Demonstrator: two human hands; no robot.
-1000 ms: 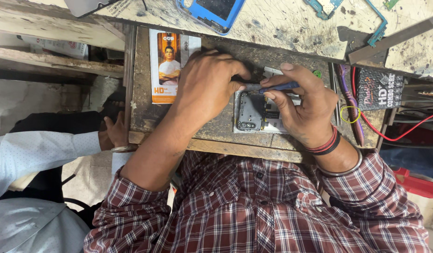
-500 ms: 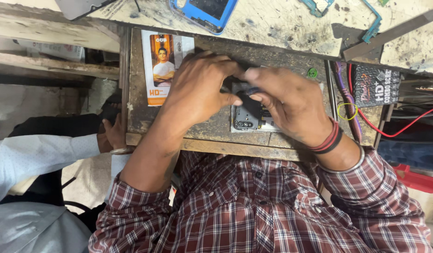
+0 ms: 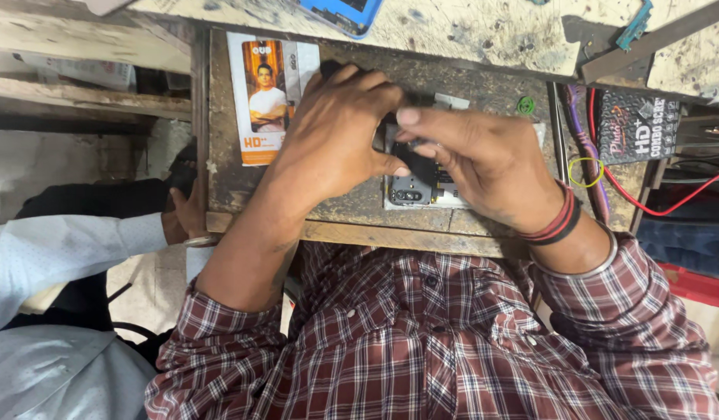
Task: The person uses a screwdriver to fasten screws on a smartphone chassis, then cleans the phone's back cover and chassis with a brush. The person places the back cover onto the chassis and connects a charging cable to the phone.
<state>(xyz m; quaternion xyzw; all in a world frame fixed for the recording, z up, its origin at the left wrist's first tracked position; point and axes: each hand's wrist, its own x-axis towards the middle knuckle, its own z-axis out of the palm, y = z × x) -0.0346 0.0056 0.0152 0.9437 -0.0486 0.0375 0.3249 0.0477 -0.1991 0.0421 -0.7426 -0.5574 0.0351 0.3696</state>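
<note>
Working over the middle of the frame, we press both hands onto an opened phone (image 3: pixel 418 187) lying on a worn wooden table (image 3: pixel 352 214). Our left hand (image 3: pixel 336 132) curls its fingers over the phone's upper edge, thumb against its side. Our right hand (image 3: pixel 484 159) pinches a small dark part against the phone. A printed packet (image 3: pixel 268 97) lies left of them. A co-worker's hand (image 3: pixel 190 208) grips the table's left edge.

Likely a phone repair workshop: scarred wooden bench (image 3: pixel 243 187) (wires (image 3: pixel 655 206), opened phone (image 3: pixel 410 187)).
</note>
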